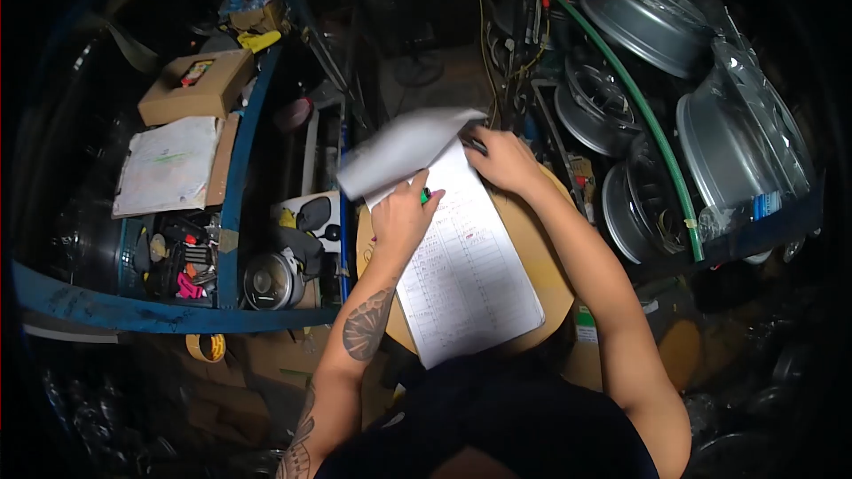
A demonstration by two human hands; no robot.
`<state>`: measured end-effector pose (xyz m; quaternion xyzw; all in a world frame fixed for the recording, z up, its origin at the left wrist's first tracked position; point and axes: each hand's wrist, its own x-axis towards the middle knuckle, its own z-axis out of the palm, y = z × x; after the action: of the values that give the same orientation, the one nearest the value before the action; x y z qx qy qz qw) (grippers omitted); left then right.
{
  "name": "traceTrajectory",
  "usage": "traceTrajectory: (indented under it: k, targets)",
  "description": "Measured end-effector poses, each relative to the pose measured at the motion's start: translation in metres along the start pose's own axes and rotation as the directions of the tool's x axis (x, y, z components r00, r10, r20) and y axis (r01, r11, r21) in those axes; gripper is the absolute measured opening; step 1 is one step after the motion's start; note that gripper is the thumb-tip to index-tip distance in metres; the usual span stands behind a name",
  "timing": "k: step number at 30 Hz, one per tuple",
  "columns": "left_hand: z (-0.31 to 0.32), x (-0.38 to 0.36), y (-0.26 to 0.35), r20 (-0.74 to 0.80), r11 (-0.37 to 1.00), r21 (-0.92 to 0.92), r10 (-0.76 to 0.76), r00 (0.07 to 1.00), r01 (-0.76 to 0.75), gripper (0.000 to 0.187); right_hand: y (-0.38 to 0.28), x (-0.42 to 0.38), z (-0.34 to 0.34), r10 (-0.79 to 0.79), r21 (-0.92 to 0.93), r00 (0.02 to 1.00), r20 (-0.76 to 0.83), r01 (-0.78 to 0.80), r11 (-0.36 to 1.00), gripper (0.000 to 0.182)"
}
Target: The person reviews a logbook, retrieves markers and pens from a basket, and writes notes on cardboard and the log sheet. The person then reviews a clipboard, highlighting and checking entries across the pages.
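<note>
A long ruled notebook [470, 266] with handwriting lies on a round yellow stool top [552, 288]. Its upper sheets [408, 144] are lifted and curled over towards the far left, blurred by motion. My left hand [404, 215] rests on the written page near its left edge, with a green and black pen between thumb and fingers. At the notebook's top right corner is my right hand [499, 158], its fingers closed at the edge of the turned sheets. Some of its fingertips are hidden in shadow.
On the left, a blue metal shelf [232, 213] holds a cardboard box [197, 87], a marked paper [169, 164] and small tools. Metal wheel rims [643, 13] stand at the right behind a green hose [635, 98]. A yellow tape roll [206, 348] hangs below the shelf.
</note>
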<state>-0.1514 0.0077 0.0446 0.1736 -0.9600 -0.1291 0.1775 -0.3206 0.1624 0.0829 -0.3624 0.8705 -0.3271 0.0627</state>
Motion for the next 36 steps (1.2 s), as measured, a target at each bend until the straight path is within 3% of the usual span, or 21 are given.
traceTrajectory:
  k: [1, 2, 3, 5, 6, 8, 9, 10, 14, 16, 20, 22, 24, 26, 28, 32, 34, 36]
  targets:
    - [0.032, 0.002, -0.02, -0.25, 0.942, -0.262, 0.145, 0.957, -0.211, 0.048, 0.004, -0.021, 0.002, -0.022, -0.005, 1.0, 0.021, 0.022, 1.0, 0.041]
    - [0.015, 0.002, -0.003, -0.187, 0.829, -0.536, 0.067, 0.98, -0.159, 0.047, 0.008, -0.04, 0.006, -0.044, -0.01, 0.998, 0.041, 0.045, 0.999, 0.037]
    - [0.038, 0.014, -0.027, -0.321, 0.839, -0.415, 0.226, 0.92, -0.351, 0.045, 0.01, -0.056, 0.013, -0.032, 0.003, 0.999, 0.003, 0.032, 0.999, 0.037]
    - [0.007, 0.025, -0.013, -0.391, 0.897, -0.138, 0.34, 0.855, -0.419, 0.038, 0.013, -0.079, 0.021, -0.028, 0.025, 0.995, -0.094, 0.03, 0.999, 0.037]
    - [0.008, 0.031, -0.012, -0.332, 0.965, -0.072, 0.216, 0.918, -0.253, 0.026, 0.01, -0.091, 0.022, 0.0, 0.0, 0.996, -0.086, 0.0, 1.0, 0.037]
    - [0.019, 0.054, -0.027, -0.352, 0.965, 0.104, 0.26, 0.899, -0.239, 0.031, -0.001, -0.117, 0.02, 0.057, -0.046, 0.995, -0.077, -0.061, 0.997, 0.037]
    - [0.0, 0.068, -0.02, -0.016, 1.0, 0.025, -0.009, 1.0, 0.01, 0.036, -0.009, -0.129, 0.013, 0.12, -0.067, 0.992, -0.026, -0.122, 0.99, 0.038]
    - [-0.003, 0.078, -0.02, 0.037, 0.996, 0.049, -0.07, 0.997, 0.068, 0.039, -0.02, -0.143, 0.002, 0.186, -0.09, 0.982, 0.025, -0.183, 0.979, 0.039]
    - [0.021, 0.114, -0.049, 0.098, 0.999, -0.022, -0.042, 0.994, 0.045, 0.042, -0.037, -0.199, -0.017, 0.311, -0.085, 0.947, 0.081, -0.305, 0.949, 0.044]
    - [0.032, 0.126, -0.057, 0.073, 0.998, -0.056, 0.021, 0.997, -0.017, 0.045, -0.038, -0.226, -0.016, 0.252, -0.11, 0.964, 0.078, -0.243, 0.964, 0.048]
    - [0.049, 0.149, -0.06, 0.173, 0.985, -0.124, 0.142, 0.975, -0.122, 0.039, -0.035, -0.254, -0.01, 0.209, -0.101, 0.974, 0.083, -0.2, 0.975, 0.052]
    - [0.067, 0.164, -0.068, 0.366, 0.984, -0.175, 0.104, 0.925, -0.042, 0.046, -0.035, -0.255, -0.009, 0.24, -0.099, 0.965, 0.109, -0.23, 0.968, 0.05]
    - [0.091, 0.183, -0.086, 0.575, 0.986, -0.162, 0.07, 0.815, 0.029, 0.054, -0.035, -0.252, -0.01, 0.247, -0.099, 0.962, 0.117, -0.237, 0.967, 0.049]
    - [0.131, 0.193, -0.113, 0.729, 0.926, -0.193, -0.086, 0.679, 0.324, 0.061, -0.036, -0.25, -0.012, 0.23, -0.075, 0.969, 0.092, -0.224, 0.972, 0.048]
    - [0.145, 0.192, -0.138, 0.754, 0.905, -0.168, -0.138, 0.642, 0.391, 0.061, -0.033, -0.246, -0.013, 0.194, -0.049, 0.98, 0.052, -0.191, 0.98, 0.045]
    - [0.151, 0.188, -0.185, 0.725, 0.927, -0.115, -0.167, 0.668, 0.357, 0.061, -0.03, -0.245, -0.009, 0.166, 0.011, 0.986, -0.014, -0.166, 0.986, 0.045]
    - [0.136, 0.181, -0.19, 0.684, 0.954, -0.056, -0.179, 0.707, 0.295, 0.06, -0.029, -0.242, -0.006, 0.188, 0.045, 0.982, -0.03, -0.187, 0.981, 0.049]
    - [0.077, 0.178, -0.152, 0.626, 0.976, 0.034, -0.188, 0.757, 0.214, 0.059, -0.028, -0.238, -0.002, 0.209, 0.079, 0.977, -0.035, -0.206, 0.975, 0.054]
